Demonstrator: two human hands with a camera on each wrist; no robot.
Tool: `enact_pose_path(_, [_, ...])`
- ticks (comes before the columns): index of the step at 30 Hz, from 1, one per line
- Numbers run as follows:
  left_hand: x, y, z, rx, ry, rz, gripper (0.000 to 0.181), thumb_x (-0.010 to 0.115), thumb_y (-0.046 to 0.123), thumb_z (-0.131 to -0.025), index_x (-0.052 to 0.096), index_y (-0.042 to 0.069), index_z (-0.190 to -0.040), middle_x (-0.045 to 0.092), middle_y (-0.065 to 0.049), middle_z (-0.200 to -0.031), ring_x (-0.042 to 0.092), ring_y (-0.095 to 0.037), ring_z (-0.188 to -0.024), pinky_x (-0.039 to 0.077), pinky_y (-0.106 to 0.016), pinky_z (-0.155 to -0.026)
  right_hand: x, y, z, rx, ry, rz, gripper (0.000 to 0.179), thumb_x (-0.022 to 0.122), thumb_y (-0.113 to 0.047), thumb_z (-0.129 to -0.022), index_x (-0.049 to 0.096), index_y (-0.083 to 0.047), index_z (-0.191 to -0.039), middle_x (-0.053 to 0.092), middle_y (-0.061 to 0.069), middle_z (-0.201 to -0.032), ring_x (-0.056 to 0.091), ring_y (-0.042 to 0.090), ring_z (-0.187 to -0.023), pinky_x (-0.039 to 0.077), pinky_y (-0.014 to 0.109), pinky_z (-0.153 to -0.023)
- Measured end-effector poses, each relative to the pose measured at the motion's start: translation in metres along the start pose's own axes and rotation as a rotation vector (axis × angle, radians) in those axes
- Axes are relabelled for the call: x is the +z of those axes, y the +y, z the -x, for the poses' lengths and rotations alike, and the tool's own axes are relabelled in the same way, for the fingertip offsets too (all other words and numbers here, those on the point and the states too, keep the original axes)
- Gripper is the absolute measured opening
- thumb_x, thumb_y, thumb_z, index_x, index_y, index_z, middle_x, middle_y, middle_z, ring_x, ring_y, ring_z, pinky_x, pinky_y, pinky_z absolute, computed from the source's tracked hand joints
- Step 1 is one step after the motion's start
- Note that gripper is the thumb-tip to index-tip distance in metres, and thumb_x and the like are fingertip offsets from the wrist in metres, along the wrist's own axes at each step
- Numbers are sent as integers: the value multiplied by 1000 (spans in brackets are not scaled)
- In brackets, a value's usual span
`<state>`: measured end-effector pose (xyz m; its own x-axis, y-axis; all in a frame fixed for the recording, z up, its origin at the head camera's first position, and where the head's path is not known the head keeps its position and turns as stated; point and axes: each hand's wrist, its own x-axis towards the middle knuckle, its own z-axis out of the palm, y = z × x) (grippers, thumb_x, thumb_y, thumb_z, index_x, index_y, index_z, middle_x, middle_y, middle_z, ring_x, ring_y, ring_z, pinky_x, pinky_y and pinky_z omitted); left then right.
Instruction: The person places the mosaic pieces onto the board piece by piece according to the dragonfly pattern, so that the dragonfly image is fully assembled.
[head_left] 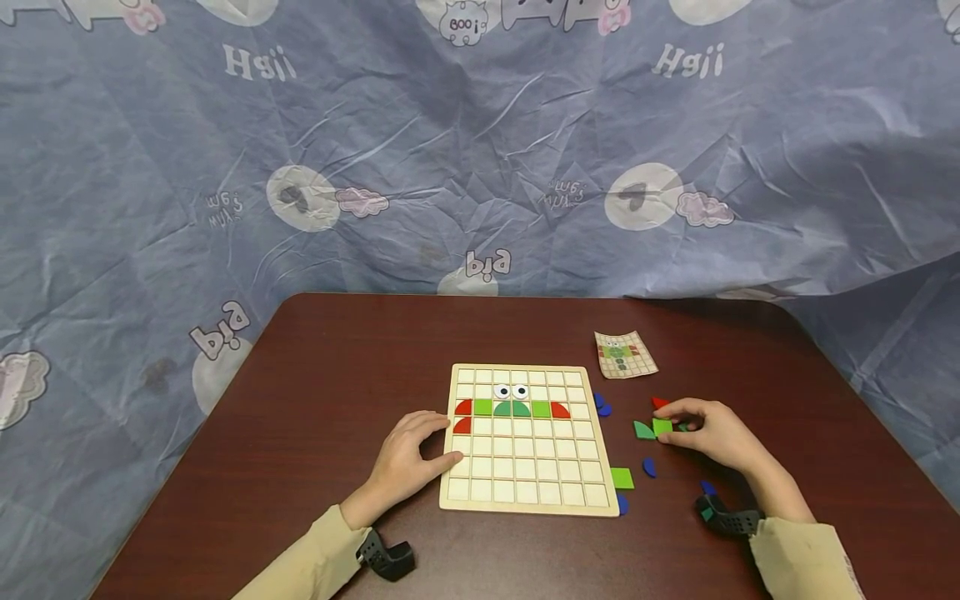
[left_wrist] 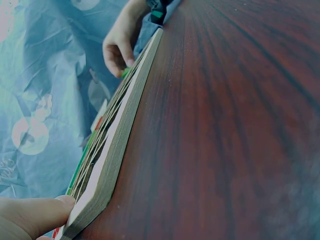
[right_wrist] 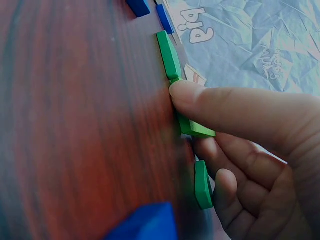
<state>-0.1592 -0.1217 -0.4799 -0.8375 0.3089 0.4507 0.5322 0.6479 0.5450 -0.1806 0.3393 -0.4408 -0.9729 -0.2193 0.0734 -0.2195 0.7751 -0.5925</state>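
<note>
A pale wooden grid board (head_left: 525, 450) lies on the table. Its upper rows hold two eye tiles (head_left: 512, 391), red quarter-round tiles (head_left: 463, 426), light green squares (head_left: 541, 408) and darker green quarter-rounds (head_left: 512, 408). My left hand (head_left: 405, 457) rests on the board's left edge, fingers spread; in the left wrist view its thumb (left_wrist: 50, 214) touches the rim. Right of the board, my right hand (head_left: 712, 432) pinches a light green square tile (head_left: 662, 427) between thumb and fingers. A green quarter-round (head_left: 643, 430) lies beside that tile, and another (right_wrist: 202, 185) sits under the hand.
Behind the right hand lies a patterned picture card (head_left: 626, 356). Loose blue pieces (head_left: 649, 467), a red piece (head_left: 659, 402) and a light green square (head_left: 622, 478) are scattered right of the board on the dark table (head_left: 360, 350). A printed cloth (head_left: 450, 167) hangs behind.
</note>
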Motion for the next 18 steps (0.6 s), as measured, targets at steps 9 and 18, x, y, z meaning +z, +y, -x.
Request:
enact_pose_path(9, [0,-2,-1,-11,-8,15,48,78,33,-74,67,5,-112,64,-5,-115,53,-23,-113,43,-42,-95,-1,-5,-3,-23,-5,-72,24,79,-18,-76,71,-8,-97,66,2,-91,59,9,-77,52,24,-64])
enact_pose_path(18, [0,-1,0,-29,-20,25,48,77,34,-75,67,5,-112,63,-6,-115,52,-24,-114,42,-43,-96,-1,-21,-5,-41,20,-182,24,75,-24,-81,71,-8,-99,69,3,-89,65,10,-73,53,27,-58])
